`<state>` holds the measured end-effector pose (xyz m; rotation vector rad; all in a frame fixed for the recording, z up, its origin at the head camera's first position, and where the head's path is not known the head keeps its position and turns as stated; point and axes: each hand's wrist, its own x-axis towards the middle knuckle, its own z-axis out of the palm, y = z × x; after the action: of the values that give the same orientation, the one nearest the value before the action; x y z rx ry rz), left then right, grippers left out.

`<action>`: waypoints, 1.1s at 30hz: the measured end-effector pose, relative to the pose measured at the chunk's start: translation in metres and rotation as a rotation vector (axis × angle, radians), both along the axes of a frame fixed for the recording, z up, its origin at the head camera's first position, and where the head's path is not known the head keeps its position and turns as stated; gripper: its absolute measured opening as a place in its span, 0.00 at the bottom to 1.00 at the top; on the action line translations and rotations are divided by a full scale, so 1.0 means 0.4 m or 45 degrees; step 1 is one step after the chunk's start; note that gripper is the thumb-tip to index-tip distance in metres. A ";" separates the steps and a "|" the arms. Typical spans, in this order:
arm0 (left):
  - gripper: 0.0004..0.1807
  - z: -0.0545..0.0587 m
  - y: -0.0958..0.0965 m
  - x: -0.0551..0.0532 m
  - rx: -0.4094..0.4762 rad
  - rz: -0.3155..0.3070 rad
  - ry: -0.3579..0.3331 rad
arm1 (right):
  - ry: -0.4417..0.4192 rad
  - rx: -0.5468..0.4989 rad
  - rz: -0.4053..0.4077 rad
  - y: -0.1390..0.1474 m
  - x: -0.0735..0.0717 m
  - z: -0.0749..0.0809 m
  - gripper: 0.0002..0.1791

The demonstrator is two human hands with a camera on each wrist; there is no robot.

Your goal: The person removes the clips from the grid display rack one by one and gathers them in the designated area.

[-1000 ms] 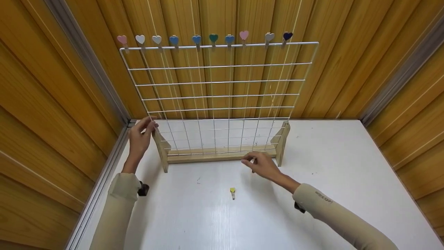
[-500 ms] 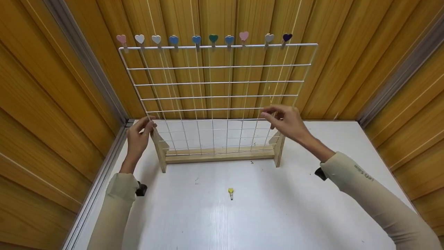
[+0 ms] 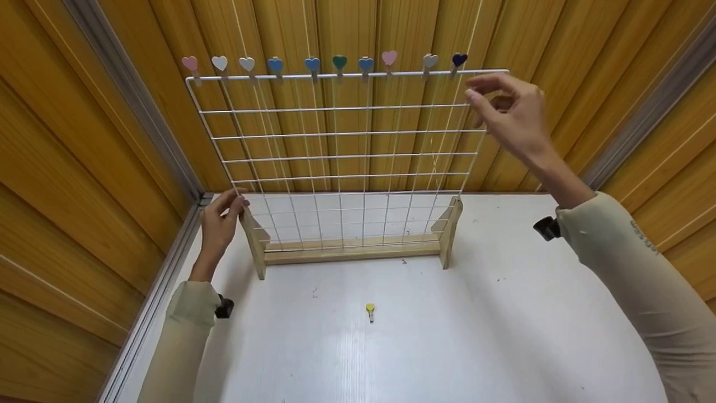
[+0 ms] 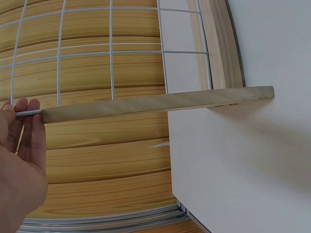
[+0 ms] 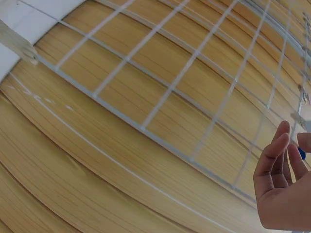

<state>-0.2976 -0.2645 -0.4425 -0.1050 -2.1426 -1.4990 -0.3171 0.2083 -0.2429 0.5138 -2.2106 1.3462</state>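
Note:
My left hand (image 3: 219, 221) pinches the left side wire of the white wire grid (image 3: 341, 134), just above the end of a wooden upright. The left wrist view shows this hand's fingertips (image 4: 33, 104) at the wire. My right hand (image 3: 517, 115) is raised at the grid's upper right corner, thumb and fingers bent close together. I cannot tell whether something sits between them. Left of it, a dark blue heart clothespin (image 3: 459, 60) is clipped on the top wire. The right wrist view shows the right hand (image 5: 282, 184) overlapping the grid's end.
Several other heart clothespins, such as a green one (image 3: 339, 61), line the top wire. A wooden stand (image 3: 352, 256) holds the grid on the white table (image 3: 313, 347). A yellow heart clothespin (image 3: 370, 311) lies in front. Wood-patterned walls (image 3: 67, 168) enclose the table.
My right hand has risen from low in front of the stand, up and right, to the grid's upper right corner. The left hand has stayed at the side wire.

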 end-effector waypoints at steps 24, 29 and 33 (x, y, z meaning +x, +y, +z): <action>0.12 -0.052 -0.035 -0.042 -0.003 -0.009 -0.023 | -0.035 -0.054 0.109 -0.052 -0.053 0.071 0.18; 0.12 -0.054 -0.035 -0.044 0.006 -0.009 -0.039 | 0.047 -0.058 0.123 -0.055 -0.053 0.067 0.16; 0.12 -0.048 -0.030 -0.043 0.019 -0.016 -0.013 | 0.072 -0.154 0.181 -0.055 -0.059 0.064 0.13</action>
<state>-0.3146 -0.2767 -0.4619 -0.1058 -2.1424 -1.5250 -0.3405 0.1862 -0.2174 0.6657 -2.0656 1.5084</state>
